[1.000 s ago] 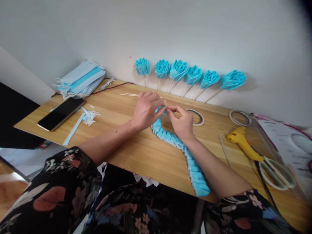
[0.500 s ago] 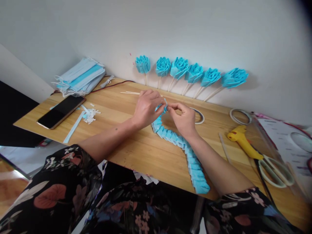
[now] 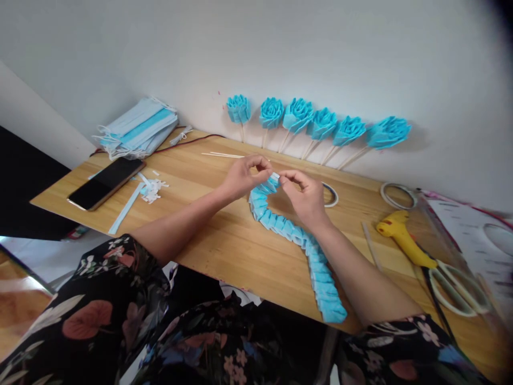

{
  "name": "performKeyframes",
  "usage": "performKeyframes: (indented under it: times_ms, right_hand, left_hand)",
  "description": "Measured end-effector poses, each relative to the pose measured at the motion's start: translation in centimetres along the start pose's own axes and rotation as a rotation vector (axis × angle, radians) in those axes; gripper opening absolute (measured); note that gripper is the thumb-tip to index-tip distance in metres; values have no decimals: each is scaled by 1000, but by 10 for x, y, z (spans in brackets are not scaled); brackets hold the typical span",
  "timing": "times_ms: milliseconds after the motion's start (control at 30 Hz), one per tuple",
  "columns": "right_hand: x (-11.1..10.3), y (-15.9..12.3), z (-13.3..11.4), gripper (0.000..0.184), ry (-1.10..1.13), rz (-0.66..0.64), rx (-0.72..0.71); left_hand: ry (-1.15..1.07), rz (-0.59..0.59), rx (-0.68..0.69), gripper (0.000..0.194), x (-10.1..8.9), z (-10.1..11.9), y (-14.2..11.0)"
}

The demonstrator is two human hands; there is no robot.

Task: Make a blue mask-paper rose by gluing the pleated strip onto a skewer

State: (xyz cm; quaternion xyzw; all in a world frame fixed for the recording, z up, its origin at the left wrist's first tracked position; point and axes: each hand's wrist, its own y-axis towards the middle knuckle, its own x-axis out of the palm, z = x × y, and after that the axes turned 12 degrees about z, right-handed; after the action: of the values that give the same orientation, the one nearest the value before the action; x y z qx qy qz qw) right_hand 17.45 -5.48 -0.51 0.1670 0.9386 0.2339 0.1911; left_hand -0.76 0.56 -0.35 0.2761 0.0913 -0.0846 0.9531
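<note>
Our left hand (image 3: 247,176) is mostly closed, with the thumb and first finger bent into a ring and their tips meeting. They pinch the far end of a blue folded strip (image 3: 294,232). Our right hand (image 3: 306,200) has its thumb and first finger pressed close together too, and they nip the small white edge at that same end. The tips are tiny here, so we can't tell just how much each one holds. The other fingers of the right hand curl in toward the palm.

Our left arm (image 3: 180,227) reaches in from the left of the strip, slanting up and away from us, with the wrist a bit bent. Our right arm (image 3: 358,272) comes from the right of the strip and leans in, so the two hands almost meet over its far end. The strip lies on the wooden table (image 3: 224,240) and bends like a snake. Its near end is by the table edge close to us, and the right wrist hides a bit of its side.

Behind the strip, six blue flowers (image 3: 298,115) on sticks lean on the wall. To the left of the strip are a phone (image 3: 106,182), little white scraps (image 3: 152,190) and a pile of masks (image 3: 138,125). To the right of the strip are a yellow glue gun (image 3: 404,238) and scissors (image 3: 457,287).
</note>
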Motion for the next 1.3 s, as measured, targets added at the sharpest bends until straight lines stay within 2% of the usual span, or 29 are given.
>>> performKeyframes:
  times_ms: [100, 233, 433, 533, 667, 900, 1100, 1300]
  right_hand:
    - [-1, 1, -1, 18, 9, -45, -24]
    - [0, 2, -1, 14, -53, -25, -57]
    - [1, 2, -1, 14, -63, 10, -79]
    - [1, 1, -2, 12, -63, 21, -91]
    - [1, 0, -4, 11, -50, 9, -85]
    - [0, 3, 5, 12, 50, -53, 26]
    - [-2, 5, 12, 19, 217, -99, 122]
    - [-2, 4, 12, 17, 142, -82, 113]
  left_hand:
    - [21, 27, 64, 12, 3, -3, -1]
    - [7, 31, 101, 11, 3, -3, -2]
    - [-92, -58, -82, 29, 1, 0, -1]
    - [-83, -108, -104, 20, 2, 0, -1]
    - [-130, -84, -146, 12, 4, 3, -2]
    - [-334, -70, -380, 9, 5, 7, -2]
    - [-387, -18, -379, 9, 4, 5, 0]
    - [-377, -24, -351, 10, 3, 3, -1]
